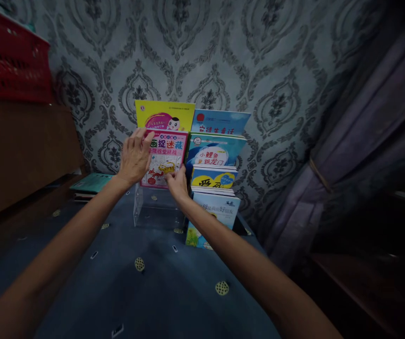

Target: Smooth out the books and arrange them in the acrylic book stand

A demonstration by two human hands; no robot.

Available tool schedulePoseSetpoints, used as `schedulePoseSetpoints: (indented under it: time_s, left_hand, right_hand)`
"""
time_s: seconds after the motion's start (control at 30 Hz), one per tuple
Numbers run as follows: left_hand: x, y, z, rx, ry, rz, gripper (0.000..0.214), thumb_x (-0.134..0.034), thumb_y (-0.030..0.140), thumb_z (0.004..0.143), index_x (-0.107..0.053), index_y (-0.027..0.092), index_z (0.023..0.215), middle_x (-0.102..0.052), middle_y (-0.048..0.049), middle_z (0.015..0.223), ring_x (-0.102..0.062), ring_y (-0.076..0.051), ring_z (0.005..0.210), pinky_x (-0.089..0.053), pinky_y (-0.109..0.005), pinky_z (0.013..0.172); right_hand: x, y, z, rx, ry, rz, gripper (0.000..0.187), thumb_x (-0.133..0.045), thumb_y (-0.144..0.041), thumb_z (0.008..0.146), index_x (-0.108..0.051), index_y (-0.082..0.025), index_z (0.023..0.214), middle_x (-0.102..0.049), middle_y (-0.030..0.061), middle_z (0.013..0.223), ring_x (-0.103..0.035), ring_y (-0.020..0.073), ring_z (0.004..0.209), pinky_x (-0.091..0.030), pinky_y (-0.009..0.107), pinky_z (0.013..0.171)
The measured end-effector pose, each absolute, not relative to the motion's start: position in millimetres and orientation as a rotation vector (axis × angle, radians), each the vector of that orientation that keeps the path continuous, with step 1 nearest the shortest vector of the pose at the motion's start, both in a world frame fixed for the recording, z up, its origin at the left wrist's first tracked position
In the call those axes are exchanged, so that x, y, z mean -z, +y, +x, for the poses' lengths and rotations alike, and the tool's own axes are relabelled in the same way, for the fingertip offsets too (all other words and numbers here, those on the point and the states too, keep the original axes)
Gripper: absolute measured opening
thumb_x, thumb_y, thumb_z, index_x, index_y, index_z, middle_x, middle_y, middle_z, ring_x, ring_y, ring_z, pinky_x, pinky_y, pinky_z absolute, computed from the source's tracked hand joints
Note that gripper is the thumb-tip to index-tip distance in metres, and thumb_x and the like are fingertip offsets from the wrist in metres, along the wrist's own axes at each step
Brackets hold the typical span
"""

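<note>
A pink picture book (167, 149) with a cartoon tiger and fox on its cover stands upright on a clear acrylic display stand (138, 207). My left hand (134, 157) is closed at the book's upper left edge, covering part of the cover. Lower down, my right hand (178, 183) pinches the right edge, its thumb on the front; its other fingers are mostly hidden. Behind and above the pink book rises a yellow book (167, 110). To the right stand a blue carp-cover book (216, 149), a yellow-and-blue book (214, 178) and a light blue book (219, 207) in stepped rows.
At the top of the right column is another blue book (221, 120). A teal book (91, 182) lies flat at the left on the dark blue patterned cloth (167, 292). A red basket (13, 56) sits on a brown wooden cabinet (22, 150). A tied curtain (304, 188) hangs right.
</note>
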State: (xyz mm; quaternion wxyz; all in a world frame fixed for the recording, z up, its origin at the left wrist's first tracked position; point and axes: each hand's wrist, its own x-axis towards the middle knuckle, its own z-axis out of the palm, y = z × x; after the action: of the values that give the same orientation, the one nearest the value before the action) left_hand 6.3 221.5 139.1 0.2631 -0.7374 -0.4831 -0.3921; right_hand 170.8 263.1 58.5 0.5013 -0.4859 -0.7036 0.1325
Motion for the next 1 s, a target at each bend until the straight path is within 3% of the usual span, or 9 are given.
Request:
schedulePoseSetpoints:
  time_s: [0.13,0.3,0.57,1.0]
  left_hand:
    - [-157.8,226.3,16.2,0.930,-1.320,-2.061,0.066,-0.048,0.021,0.095,-0.029,0.024,0.158,-0.032,-0.0154,0.168,-0.021,-0.034,0.158,-0.014,-0.064,0.125]
    - [-158.3,228.4,18.8,0.885,-1.361,-2.075,0.063,-0.047,0.020,0.096,-0.034,0.024,0.157,-0.031,-0.0175,0.168,-0.021,-0.036,0.157,-0.010,-0.070,0.123]
    - [-159.1,226.1,19.4,0.871,-1.387,-2.068,0.063,-0.047,0.017,0.094,-0.038,0.022,0.156,-0.030,-0.0194,0.168,-0.022,-0.038,0.157,-0.009,-0.071,0.122]
    - [-158.7,222.3,22.8,0.943,-1.374,-2.057,0.062,-0.046,0.015,0.093,-0.040,0.026,0.153,-0.033,-0.0181,0.166,-0.024,-0.038,0.155,-0.008,-0.070,0.123]
  right_hand:
    - [-66.6,249.9,168.9,-0.504,-1.569,-1.245,0.083,-0.054,-0.021,0.087,-0.016,-0.001,0.159,-0.076,0.0182,0.115,-0.070,0.0317,0.115,-0.053,0.046,0.105]
    - [-65.3,244.9,169.4,-0.537,-1.582,-1.176,0.084,-0.053,-0.020,0.088,-0.014,-0.003,0.160,-0.076,0.0176,0.118,-0.068,0.0322,0.118,-0.052,0.048,0.108]
    - [-58.0,230.8,169.4,-0.535,-1.624,-1.139,0.085,-0.048,-0.019,0.090,-0.006,0.003,0.161,-0.067,0.0242,0.134,-0.067,0.0316,0.123,-0.049,0.048,0.112]
    - [-49.9,230.4,172.1,-0.517,-1.716,-1.049,0.087,-0.051,-0.015,0.088,-0.010,-0.012,0.164,-0.068,0.0193,0.134,-0.067,0.0305,0.124,-0.052,0.052,0.110]
